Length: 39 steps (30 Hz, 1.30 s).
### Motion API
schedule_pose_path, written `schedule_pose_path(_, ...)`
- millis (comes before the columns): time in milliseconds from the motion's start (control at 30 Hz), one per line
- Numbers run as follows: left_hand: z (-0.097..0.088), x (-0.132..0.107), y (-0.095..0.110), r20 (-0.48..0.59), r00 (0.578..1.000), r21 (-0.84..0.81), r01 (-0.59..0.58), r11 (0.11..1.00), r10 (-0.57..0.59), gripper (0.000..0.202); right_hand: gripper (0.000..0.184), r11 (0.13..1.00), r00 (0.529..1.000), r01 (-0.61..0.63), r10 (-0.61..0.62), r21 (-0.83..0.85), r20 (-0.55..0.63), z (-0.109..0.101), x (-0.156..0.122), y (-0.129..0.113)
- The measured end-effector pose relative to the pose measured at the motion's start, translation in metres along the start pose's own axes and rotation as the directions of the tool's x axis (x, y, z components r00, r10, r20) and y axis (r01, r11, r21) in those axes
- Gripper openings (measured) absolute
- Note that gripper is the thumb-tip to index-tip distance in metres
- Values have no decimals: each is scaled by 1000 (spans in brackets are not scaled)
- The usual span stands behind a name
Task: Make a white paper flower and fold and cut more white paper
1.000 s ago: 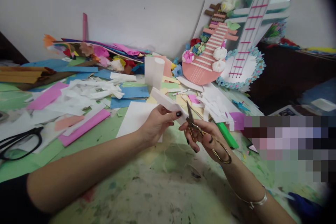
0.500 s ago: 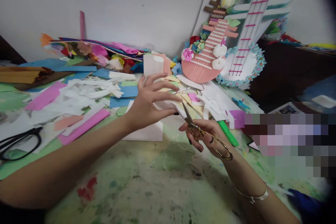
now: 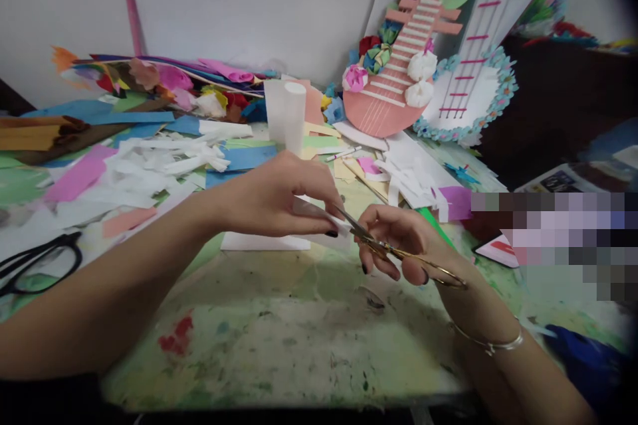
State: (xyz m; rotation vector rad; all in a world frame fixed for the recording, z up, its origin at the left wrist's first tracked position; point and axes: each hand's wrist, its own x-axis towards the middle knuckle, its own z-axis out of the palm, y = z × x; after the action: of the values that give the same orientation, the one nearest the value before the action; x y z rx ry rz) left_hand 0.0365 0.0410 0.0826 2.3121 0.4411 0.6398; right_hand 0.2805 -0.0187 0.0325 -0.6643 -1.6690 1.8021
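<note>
Paper [image 3: 319,212], white and blank, is pinched in the left hand [image 3: 279,196] above the table [image 3: 299,345]. Gold scissors [image 3: 393,252], gripped by the right hand [image 3: 403,242], meet its edge just right of that pinch. No writing is readable.

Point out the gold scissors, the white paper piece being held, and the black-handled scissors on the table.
gold scissors [image 3: 393,252], head view, on the gold shank beside the right hand's fingers.
white paper piece [image 3: 312,208], head view, on the strip under the left hand's fingers.
black-handled scissors [image 3: 44,262], head view, on the handle loop at the table's left edge.
</note>
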Motion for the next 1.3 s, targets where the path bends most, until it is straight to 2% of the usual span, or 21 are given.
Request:
schedule_pose_path(200,2,2,11,63,998,137,9,991,-17,7,57,998,999,-34,32,-54,-38,1,-6,-11)
schedule_pose_path(400,2,2,16,119,989,161,66,985,-85,6,65,982,995,-58,42,-177,-94,3,-4,-14)
schedule_pose_path(533,3,1,12,156,981,136,95,986,-116,9,66,989,998,-60,57,-132,-28,1,0,-7)
schedule_pose_path(633,3,1,10,133,982,60,128,990,-135,7,63,996,999,-42,43,-75,9,-1,2,-3)
schedule_pose_path(800,0,1,12,161,981,67,97,993,-107,11,58,1000,1000,-6,6,-6,-6,-2,5,-1)
schedule_pose_path(1000,2,3,8,120,986,-9,118,993,-116,5,60,999,1000,-23,23,-36,0,-5,3,1)
schedule_pose_path(1300,11,5,5,185,977,115,89,989,-109,7,59,992,998,-69,68,-106,-12,-2,2,-7)
